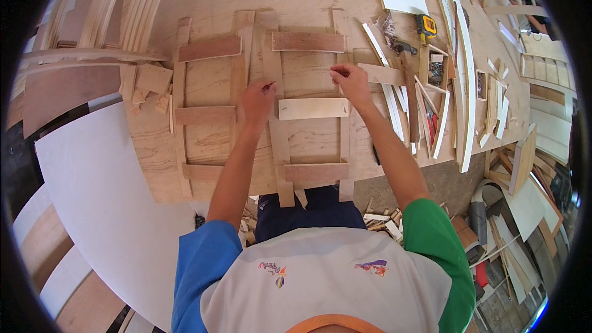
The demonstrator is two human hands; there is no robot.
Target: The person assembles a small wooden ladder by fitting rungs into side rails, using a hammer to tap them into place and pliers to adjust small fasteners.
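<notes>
Two ladder-like wooden frames lie side by side on the plywood workbench, each of two long rails with three slats across. My left hand (258, 103) is closed in a pinch above the inner rail (277, 142) of the right frame; a small dark bit shows at its fingertips, too small to name. My right hand (351, 83) is also pinched, over the right frame's outer rail (341, 31); what it holds, if anything, I cannot make out. Between and just below the hands lies a pale slat (313, 108) with small dark marks near both ends. A reddish slat (308, 41) crosses farther up.
Right of my right hand lie a hammer (410, 95), a yellow tape measure (425, 24), and a wooden box of nails (436, 69). Long white strips (464, 98) run along the bench's right side. Wood offcuts (151, 80) and curved strips (105, 6) sit at the left.
</notes>
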